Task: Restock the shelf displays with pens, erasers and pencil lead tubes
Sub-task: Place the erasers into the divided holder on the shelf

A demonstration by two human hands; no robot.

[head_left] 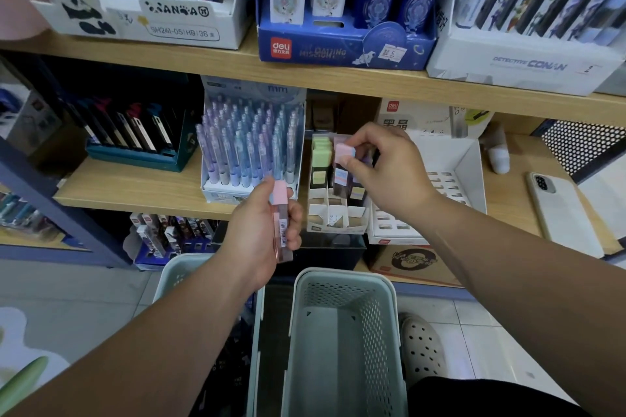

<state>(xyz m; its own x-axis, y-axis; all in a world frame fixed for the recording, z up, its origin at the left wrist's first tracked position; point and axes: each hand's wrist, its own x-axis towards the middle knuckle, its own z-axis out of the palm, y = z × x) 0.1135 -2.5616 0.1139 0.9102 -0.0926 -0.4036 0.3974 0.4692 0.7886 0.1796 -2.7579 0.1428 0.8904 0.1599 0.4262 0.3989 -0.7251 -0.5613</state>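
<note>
partway through, i'd say: the right grip (pixel 382 173) pinches a pink-capped lead tube (pixel 341 167) into the divided display (pixel 335 217), the left grip (pixel 267 230) clasps a second tube (pixel 283 223), front slots unfilled.

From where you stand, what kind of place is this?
Most likely a stationery shop: wooden shelves hold display boxes of pens, a blue box bears a price sticker, and the right hand pinches a lead tube over a divided tray while the left hand grips a second tube.
</note>
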